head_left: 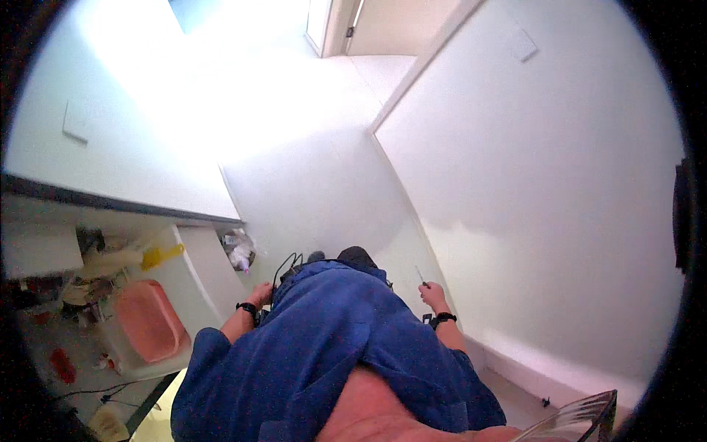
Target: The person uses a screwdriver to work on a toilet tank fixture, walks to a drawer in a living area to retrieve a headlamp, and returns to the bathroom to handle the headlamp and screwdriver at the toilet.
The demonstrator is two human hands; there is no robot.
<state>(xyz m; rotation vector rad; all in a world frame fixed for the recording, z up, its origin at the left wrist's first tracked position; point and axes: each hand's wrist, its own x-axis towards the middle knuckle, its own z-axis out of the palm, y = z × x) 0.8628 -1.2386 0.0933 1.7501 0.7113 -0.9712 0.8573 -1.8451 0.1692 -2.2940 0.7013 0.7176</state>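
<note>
My right hand (433, 295) is closed around the dark handle of a slim screwdriver-like tool (419, 275). Its thin, pale shaft points forward, away from my body, close to the white wall on the right. Low at my left side, my left hand (260, 295) looks curled beside a looped black cable (286, 267). What lies inside its fingers, if anything, is hidden. Both wrists carry black bands, and my blue top (331, 324) fills the middle of the view.
On the left a cluttered counter holds a pink basin (151, 320) and a yellow brush-like item (162, 256). A bin with bagged waste (240, 250) stands beyond the cabinet. A white wall (545, 184) runs along the right; a door (398, 29) is at the far end.
</note>
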